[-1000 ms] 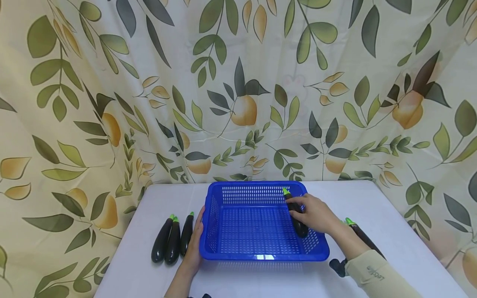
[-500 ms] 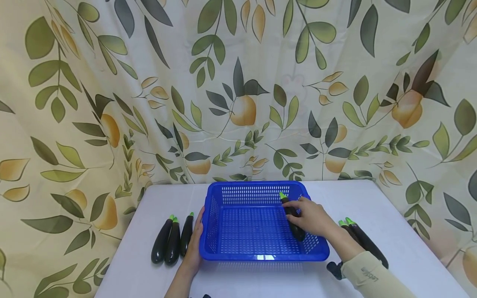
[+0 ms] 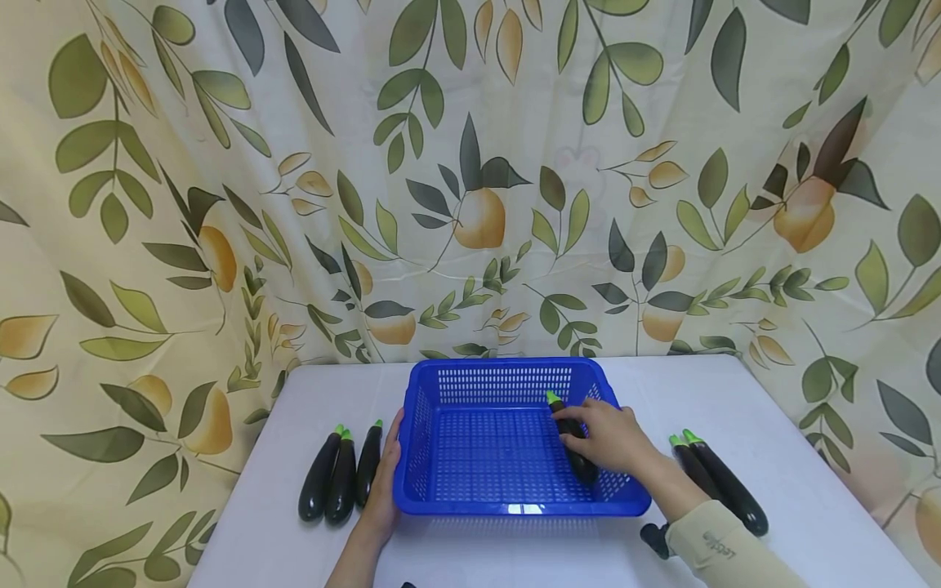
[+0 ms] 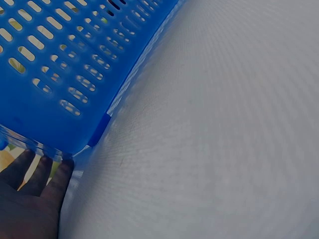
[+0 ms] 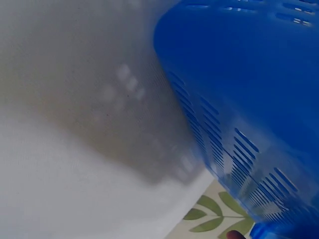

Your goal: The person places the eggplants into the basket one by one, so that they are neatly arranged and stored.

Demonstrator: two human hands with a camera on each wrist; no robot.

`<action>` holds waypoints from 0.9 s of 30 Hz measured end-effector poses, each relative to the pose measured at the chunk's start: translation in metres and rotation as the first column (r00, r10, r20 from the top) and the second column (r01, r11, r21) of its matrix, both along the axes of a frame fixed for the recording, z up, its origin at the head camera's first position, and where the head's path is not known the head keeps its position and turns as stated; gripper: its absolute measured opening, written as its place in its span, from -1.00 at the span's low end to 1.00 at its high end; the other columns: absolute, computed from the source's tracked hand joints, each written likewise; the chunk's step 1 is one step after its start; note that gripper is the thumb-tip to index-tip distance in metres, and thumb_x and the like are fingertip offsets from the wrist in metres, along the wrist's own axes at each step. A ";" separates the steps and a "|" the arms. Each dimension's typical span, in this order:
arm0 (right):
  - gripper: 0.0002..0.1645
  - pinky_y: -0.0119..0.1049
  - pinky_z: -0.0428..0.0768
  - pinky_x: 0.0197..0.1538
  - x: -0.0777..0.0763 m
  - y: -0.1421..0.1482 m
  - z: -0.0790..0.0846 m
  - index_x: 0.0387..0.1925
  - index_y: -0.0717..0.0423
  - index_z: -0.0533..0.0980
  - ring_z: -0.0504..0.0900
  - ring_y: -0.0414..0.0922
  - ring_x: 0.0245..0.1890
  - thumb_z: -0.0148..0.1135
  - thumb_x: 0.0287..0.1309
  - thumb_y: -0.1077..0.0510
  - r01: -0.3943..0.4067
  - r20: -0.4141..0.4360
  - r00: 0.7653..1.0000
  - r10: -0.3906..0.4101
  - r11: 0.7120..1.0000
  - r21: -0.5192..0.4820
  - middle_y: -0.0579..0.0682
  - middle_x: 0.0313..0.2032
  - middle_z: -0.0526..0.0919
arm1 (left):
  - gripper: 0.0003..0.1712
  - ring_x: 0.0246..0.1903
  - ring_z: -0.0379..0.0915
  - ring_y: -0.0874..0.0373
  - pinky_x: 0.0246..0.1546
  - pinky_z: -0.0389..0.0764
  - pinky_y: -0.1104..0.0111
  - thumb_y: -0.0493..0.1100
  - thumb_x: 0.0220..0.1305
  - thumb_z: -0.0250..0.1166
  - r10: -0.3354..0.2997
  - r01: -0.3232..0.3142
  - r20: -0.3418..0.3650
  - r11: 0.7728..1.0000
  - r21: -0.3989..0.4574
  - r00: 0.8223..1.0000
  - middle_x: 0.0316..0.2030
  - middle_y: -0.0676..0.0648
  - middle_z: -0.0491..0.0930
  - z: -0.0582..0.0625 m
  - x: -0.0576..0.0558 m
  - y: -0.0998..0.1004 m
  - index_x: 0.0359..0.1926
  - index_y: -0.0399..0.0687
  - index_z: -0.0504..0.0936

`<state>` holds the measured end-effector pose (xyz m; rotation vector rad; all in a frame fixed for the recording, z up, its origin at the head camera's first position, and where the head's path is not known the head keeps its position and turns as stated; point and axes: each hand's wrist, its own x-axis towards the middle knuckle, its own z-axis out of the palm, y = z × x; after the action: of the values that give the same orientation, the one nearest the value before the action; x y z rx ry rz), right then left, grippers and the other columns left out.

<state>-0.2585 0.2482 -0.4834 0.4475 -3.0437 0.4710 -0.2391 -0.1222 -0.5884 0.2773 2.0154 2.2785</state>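
In the head view, a blue perforated plastic basket (image 3: 515, 508) stands on the white-covered table. My left hand (image 3: 381, 494) lies along its left outer side with fairly straight fingers; in the left wrist view, the fingertips (image 4: 62, 172) touch the blue wall. Inside the basket, near its right wall, my right hand (image 3: 608, 437) grips a dark eggplant (image 3: 583, 468) between thumb and fingers, its green stem end pointing away from me. The palm hides part of the eggplant. Only a fingertip (image 5: 235, 234) of that hand shows in the right wrist view.
Three eggplants lie left of the basket: an outer one (image 3: 318, 483), a middle one (image 3: 341, 482) and one (image 3: 367, 465) beside my left hand. Two more, a front eggplant (image 3: 731, 486) and a partly covered eggplant (image 3: 693, 467), lie at right. A leaf-patterned curtain (image 3: 470, 286) hangs behind the table (image 3: 662, 371).
Inside the basket, my right hand has brought the eggplant slightly left and toward me. The forearm's shift uncovers more of the two eggplants at right. My left hand stays put.
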 end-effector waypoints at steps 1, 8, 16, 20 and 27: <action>-0.61 0.19 0.52 -0.03 0.000 0.000 -0.001 0.10 -0.16 0.71 0.66 0.09 0.03 0.44 0.24 -0.05 0.002 -0.001 1.000 -0.002 1.000 0.003 0.06 -0.01 0.72 | -0.39 0.68 -0.49 -0.04 0.54 -0.44 -0.33 0.24 0.65 -0.40 -0.001 0.001 0.000 1.000 0.001 1.000 0.69 0.16 -0.23 0.000 0.000 0.000 0.63 0.63 -0.11; -0.59 0.34 0.50 0.06 0.002 -0.002 -0.006 0.10 -0.21 0.71 0.65 0.07 0.03 0.45 0.22 -0.11 0.019 -0.019 1.000 -0.018 0.998 0.054 0.05 -0.02 0.72 | -0.40 0.68 -0.49 -0.05 0.54 -0.45 -0.34 0.24 0.65 -0.40 -0.002 0.002 0.002 1.000 0.000 1.000 0.68 0.16 -0.22 -0.001 0.000 0.000 0.62 0.64 -0.11; -0.58 0.46 0.47 0.13 0.000 -0.004 -0.011 0.11 -0.23 0.71 0.64 0.11 0.10 0.45 0.22 -0.13 0.045 -0.029 0.999 -0.042 0.993 0.110 0.08 0.04 0.72 | -0.40 0.68 -0.49 -0.07 0.52 -0.44 -0.37 0.25 0.64 -0.40 0.002 -0.002 0.005 1.000 -0.006 1.000 0.69 0.15 -0.23 -0.001 0.000 0.000 0.62 0.65 -0.11; -0.58 0.51 0.44 0.17 0.000 -0.005 -0.013 0.11 -0.23 0.71 0.63 0.14 0.14 0.46 0.21 -0.13 0.055 -0.032 0.998 -0.051 0.989 0.134 0.11 0.07 0.71 | -0.38 0.68 -0.50 -0.08 0.52 -0.45 -0.37 0.25 0.64 -0.40 0.006 -0.006 0.005 1.000 -0.008 1.000 0.69 0.14 -0.23 0.000 0.000 0.001 0.63 0.61 -0.12; -0.57 0.57 0.38 0.21 0.001 -0.008 -0.013 0.10 -0.20 0.71 0.61 0.18 0.16 0.46 0.21 -0.14 0.067 -0.037 0.997 -0.062 0.981 0.180 0.13 0.09 0.72 | -0.33 0.68 -0.50 -0.07 0.52 -0.45 -0.37 0.25 0.64 -0.40 0.002 -0.002 0.004 1.000 -0.002 1.000 0.69 0.14 -0.24 0.000 0.000 0.001 0.67 0.43 -0.19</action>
<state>-0.2575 0.2403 -0.4965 0.3566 -3.0722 0.1823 -0.2394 -0.1216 -0.5885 0.2698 2.0168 2.2762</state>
